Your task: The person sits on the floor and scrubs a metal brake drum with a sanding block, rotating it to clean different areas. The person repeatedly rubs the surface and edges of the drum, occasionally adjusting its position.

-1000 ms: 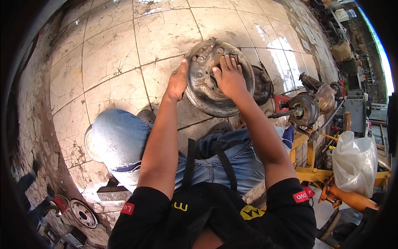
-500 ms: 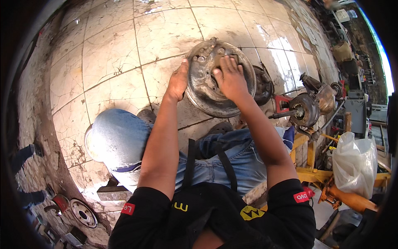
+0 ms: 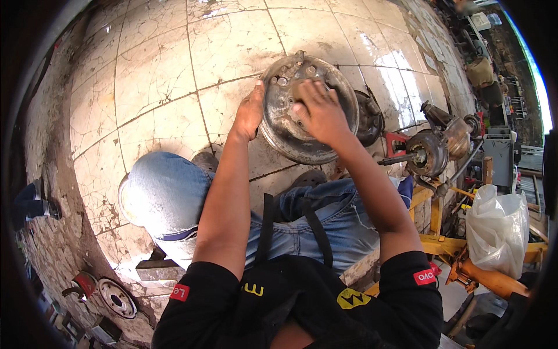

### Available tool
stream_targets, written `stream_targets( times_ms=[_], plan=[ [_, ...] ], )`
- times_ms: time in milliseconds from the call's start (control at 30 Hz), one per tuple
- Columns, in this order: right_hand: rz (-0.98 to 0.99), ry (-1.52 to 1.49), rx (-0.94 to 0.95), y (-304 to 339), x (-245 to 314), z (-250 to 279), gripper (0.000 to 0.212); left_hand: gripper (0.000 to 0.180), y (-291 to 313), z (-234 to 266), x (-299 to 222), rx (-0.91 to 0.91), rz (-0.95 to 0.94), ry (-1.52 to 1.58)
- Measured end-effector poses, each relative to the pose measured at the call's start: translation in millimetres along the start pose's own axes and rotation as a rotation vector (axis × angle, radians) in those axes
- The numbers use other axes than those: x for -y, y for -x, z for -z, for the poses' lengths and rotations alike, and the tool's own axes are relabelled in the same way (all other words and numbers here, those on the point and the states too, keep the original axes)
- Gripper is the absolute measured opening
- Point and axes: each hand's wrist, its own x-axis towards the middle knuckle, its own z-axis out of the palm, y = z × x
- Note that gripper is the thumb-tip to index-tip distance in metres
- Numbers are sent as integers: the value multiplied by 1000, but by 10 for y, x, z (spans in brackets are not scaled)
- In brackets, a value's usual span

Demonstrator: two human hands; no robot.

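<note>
head view: the round metal plate sat at the upper centre of the frame, over the tiled floor; being nearly circular, it showed no clear long axis. its middle lay beneath the right grip, the nearer of the two to it, while its left rim met the left grip. the right grip was spread palm-down across the face, fingers blurred and the thumb apart, pinching nothing visible; whether it pressed or hovered i could not tell. the left grip stood side-on, thumb toward the top of the frame; its other fingers were hidden, so i could not tell whether it clasped the rim. a dark round part lay just right of the plate.
</note>
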Motion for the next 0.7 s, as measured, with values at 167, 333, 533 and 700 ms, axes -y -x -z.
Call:
stream_targets(
  times_ms=[167,333,533,700],
  plan=[
    [118,31,-35,63,119,-46,70,87,-32,20,51,42,-95,47],
    [-104,17,-26,-45,-44,36,69,83,8,-23,-3,22,-38,89],
    [44,-22,-25,-35,72,21,66,86,-115,42,116,55,-42,118],
    [162,-53,-35,32,234,-40,64,90,-64,14,81,-9,-46,-26]
  ],
)
